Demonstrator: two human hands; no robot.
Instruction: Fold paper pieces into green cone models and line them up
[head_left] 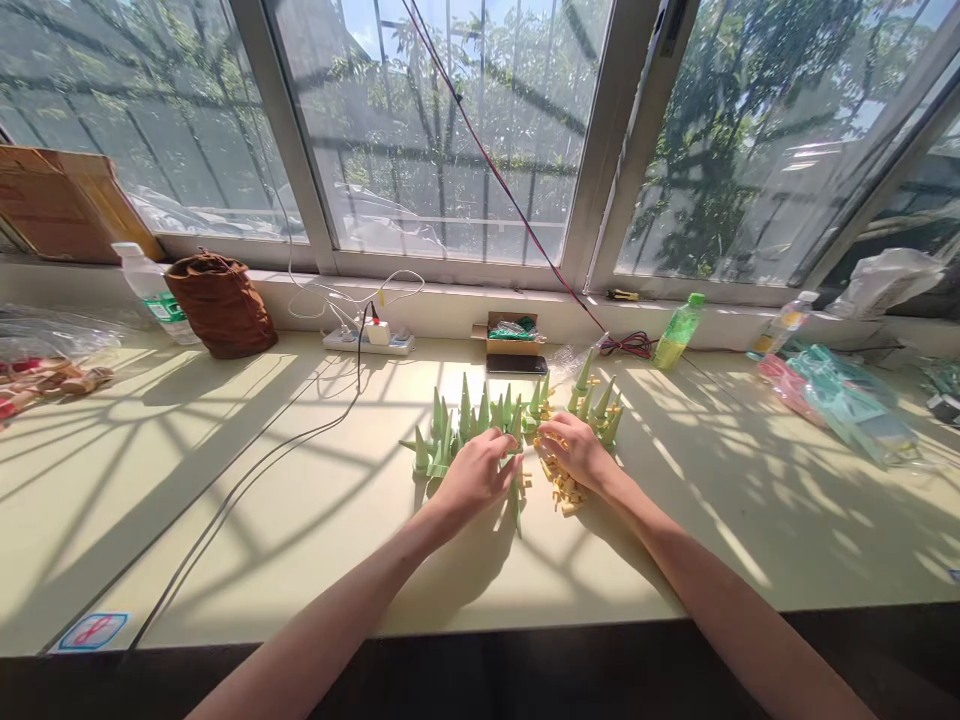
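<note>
Left hand (480,468), right hand (576,448) bare; forearms (341,590) bare, slim, tapering toward wrists (433,518).

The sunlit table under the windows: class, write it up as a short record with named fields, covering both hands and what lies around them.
Surface: pale yellow-green table, striped with shadows
Left hand: at the pale green pointed pieces; grip unclear
Right hand: at the small yellow pieces; grip unclear
Behind the pieces: flat dark phone, open brown cardboard box
Far left: brown fabric bag
Back right: green plastic bottle
</note>
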